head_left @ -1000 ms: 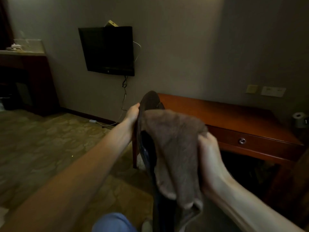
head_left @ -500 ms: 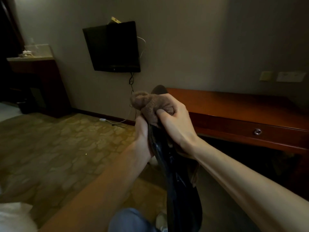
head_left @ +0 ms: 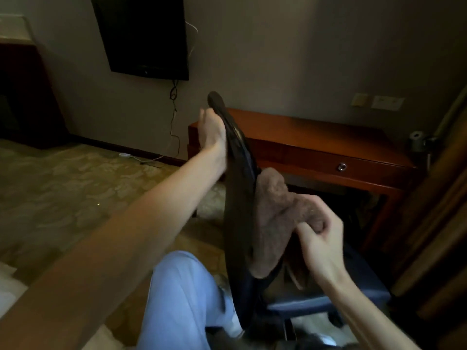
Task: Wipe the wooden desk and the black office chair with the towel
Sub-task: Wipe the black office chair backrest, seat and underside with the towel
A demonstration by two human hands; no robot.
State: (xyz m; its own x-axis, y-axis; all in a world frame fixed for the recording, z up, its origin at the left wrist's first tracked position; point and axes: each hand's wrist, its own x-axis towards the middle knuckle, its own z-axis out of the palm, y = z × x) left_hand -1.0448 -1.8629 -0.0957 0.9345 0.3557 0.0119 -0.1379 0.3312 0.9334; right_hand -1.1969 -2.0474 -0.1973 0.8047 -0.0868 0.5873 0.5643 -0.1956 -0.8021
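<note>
- Beside the left hand [head_left: 212, 133], the black office chair [head_left: 240, 203] shows edge-on; that hand grips its upper edge, fingertips hidden over the rim
- Right hand [head_left: 321, 241] curls round the bunched towel [head_left: 273, 210], pressed to the chair's front face
- Wooden desk [head_left: 316, 137] stands beyond both hands

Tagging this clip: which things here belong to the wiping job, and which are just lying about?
Job: towel, chair, desk, left hand holding the chair, right hand gripping the towel.
Lying about: television, cable, wall sockets, paper roll.
</note>
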